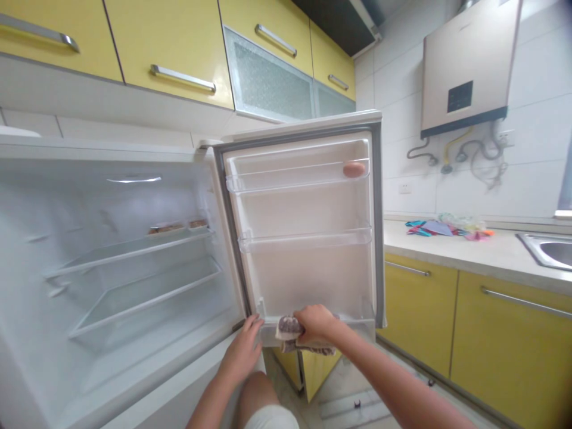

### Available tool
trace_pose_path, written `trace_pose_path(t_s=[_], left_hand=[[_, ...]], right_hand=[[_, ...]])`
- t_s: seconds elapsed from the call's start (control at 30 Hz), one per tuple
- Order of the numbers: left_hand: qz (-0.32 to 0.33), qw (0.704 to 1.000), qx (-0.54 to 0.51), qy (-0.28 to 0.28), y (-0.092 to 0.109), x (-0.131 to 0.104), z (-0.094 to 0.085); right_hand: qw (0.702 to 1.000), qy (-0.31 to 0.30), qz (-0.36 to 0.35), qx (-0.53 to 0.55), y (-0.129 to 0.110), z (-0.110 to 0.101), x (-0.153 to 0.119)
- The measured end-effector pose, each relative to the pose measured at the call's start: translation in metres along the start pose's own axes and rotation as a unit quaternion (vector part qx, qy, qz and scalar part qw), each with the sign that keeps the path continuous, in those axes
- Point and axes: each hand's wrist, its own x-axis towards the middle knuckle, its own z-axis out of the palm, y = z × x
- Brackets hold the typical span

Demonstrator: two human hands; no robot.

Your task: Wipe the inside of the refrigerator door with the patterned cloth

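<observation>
My right hand (pixel 316 325) is closed on a grey-brown patterned cloth (pixel 290 326), which hangs over the front of the lowest clear bin (pixel 364 326) of the fridge door. At that bin's left end, near the hinge side, my left hand (pixel 245 344) rests with its fingers stretched out and slightly apart; whether it presses on the bin or the door edge I cannot tell. The fridge door (pixel 304 208) stands wide open. Higher up on it are a middle bin (pixel 308 240) and a top bin (pixel 286 180) holding an egg (pixel 354 170).
On the left is the fridge interior with glass shelves (pixel 147 298) and some food packs (pixel 166 229). Yellow cabinets (pixel 415 310) run along the right under a counter (pixel 482 253) bearing colourful cloths (pixel 447 227) and a sink (pixel 549 250). A water heater (pixel 467 71) hangs above.
</observation>
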Motion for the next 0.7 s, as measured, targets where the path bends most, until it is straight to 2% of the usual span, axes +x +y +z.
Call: trace_pose_path(t_s=[0.2,0.33,0.4,0.5,0.7], left_hand=[[-0.001,1.000,-0.027,0.000,-0.008,-0.011,0.016],[-0.005,0.999,-0.032,0.012,-0.011,-0.015,0.025],[-0.010,0.999,-0.031,0.008,-0.009,-0.016,0.026],[-0.019,1.000,-0.024,-0.005,-0.006,-0.017,0.026],[-0.024,0.997,-0.068,-0.026,-0.012,-0.015,0.031]], right_hand=[[0.999,0.024,0.034,-0.001,0.066,-0.002,-0.061],[0.998,0.038,0.050,0.012,0.092,0.001,-0.085],[0.997,0.042,0.059,0.009,0.092,0.003,-0.086],[0.998,0.033,0.062,-0.001,0.081,0.002,-0.077],[0.999,-0.020,0.042,0.012,0.031,0.001,-0.023]])
